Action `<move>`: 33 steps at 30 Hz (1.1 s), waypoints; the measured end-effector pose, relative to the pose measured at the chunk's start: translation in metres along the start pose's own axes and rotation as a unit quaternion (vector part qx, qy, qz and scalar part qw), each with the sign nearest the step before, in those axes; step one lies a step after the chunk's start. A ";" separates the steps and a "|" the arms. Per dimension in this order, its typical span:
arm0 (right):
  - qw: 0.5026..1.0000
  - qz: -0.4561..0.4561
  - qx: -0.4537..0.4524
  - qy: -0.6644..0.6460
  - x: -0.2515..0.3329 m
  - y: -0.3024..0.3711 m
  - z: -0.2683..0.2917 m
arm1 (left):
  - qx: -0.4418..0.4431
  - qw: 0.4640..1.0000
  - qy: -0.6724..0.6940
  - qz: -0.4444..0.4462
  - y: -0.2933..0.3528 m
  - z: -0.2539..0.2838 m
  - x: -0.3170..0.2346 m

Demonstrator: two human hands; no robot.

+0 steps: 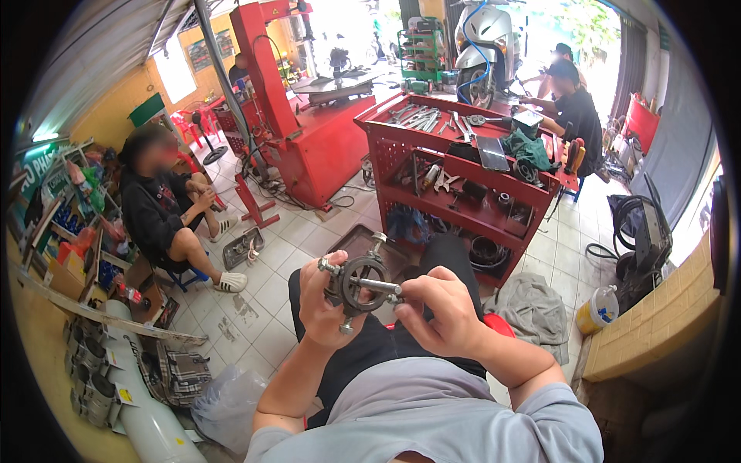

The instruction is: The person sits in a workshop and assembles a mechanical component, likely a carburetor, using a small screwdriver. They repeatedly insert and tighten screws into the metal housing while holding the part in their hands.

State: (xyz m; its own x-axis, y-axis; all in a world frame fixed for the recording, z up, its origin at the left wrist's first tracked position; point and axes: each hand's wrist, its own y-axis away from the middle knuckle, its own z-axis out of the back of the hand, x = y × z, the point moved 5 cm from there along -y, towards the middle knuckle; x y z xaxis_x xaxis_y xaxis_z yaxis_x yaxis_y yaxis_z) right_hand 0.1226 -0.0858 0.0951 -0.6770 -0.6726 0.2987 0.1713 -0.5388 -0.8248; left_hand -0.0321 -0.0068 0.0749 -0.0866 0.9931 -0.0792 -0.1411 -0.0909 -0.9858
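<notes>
Above my lap, my left hand (pixel 318 302) grips a dark ring-shaped metal tool (pixel 376 272) that looks like a puller. Bright bolts stick out from several sides of its ring, and a silvery rod (pixel 377 285) crosses its middle, pointing to the right. The fingers of my right hand (pixel 446 310) are closed in a pinch at the rod's right end, by a small metal piece. My fingertips partly hide that piece. Beyond the tool, a dark shallow tray (pixel 401 261) lies on the floor, partly hidden.
A red tool cart (pixel 455 197) with wrenches and a phone (pixel 492 153) stands ahead. On the left a person (pixel 166 197) sits beside a small tray (pixel 243 248). Grey cloth (pixel 532 309) and a yellowish bucket (pixel 597 309) are to the right. Farther back, people sit by a scooter (pixel 484 50).
</notes>
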 end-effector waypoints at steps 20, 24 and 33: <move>1.000 0.016 0.011 0.023 -0.002 0.001 -0.002 | 0.024 1.000 -0.002 -0.015 -0.001 -0.001 -0.001; 0.997 -0.048 -0.045 -0.050 0.006 -0.005 0.002 | 0.029 0.999 0.004 -0.033 0.001 0.000 -0.001; 0.996 -0.053 -0.045 -0.050 0.006 -0.006 0.004 | 0.026 0.999 0.013 -0.019 0.000 -0.001 0.000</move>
State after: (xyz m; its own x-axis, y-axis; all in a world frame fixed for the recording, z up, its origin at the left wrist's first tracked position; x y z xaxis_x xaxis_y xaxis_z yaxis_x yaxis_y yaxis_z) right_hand 0.1202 -0.0888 0.1035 -0.6127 -0.6635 0.4294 0.0350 -0.5656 -0.8239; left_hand -0.0312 -0.0063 0.0745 -0.0551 0.9974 -0.0467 -0.1958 -0.0566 -0.9790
